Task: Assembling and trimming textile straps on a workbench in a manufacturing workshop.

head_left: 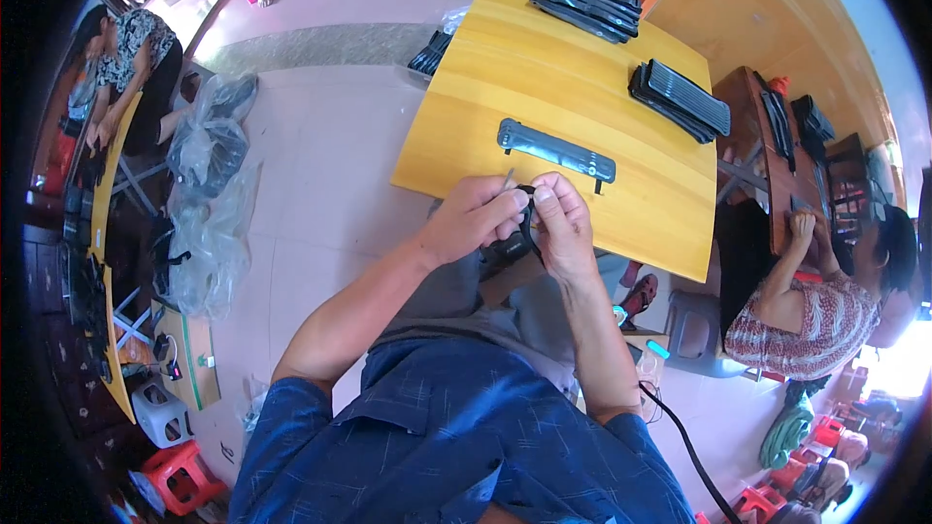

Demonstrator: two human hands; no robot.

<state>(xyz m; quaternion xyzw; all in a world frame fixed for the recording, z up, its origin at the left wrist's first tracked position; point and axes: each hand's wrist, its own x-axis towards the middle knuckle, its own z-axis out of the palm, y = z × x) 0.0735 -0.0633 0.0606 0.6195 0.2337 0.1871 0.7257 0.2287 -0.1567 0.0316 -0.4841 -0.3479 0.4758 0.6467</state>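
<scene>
Close together at the near edge of the yellow wooden table (442, 150), my left hand (473, 217) and my right hand (565, 221) are both closed in a pinch. Between them is a narrow black strap (529, 223), whose lower part hangs below the fingers. A thin grey piece (508, 177) sticks up by my left fingers; its kind is too small to tell. Just beyond my hands lies a long flat black panel (556, 149) with rounded ends and small dark tabs at its near side. Neither hand touches that panel.
Stacks of black strips (587, 5) and ribbed black pieces (680, 100) lie on the table's far and right parts. Clear plastic bags (209, 223) stand on the floor at left. Other people sit at tables (109, 175) on both sides. A black cable (691, 446) runs at lower right.
</scene>
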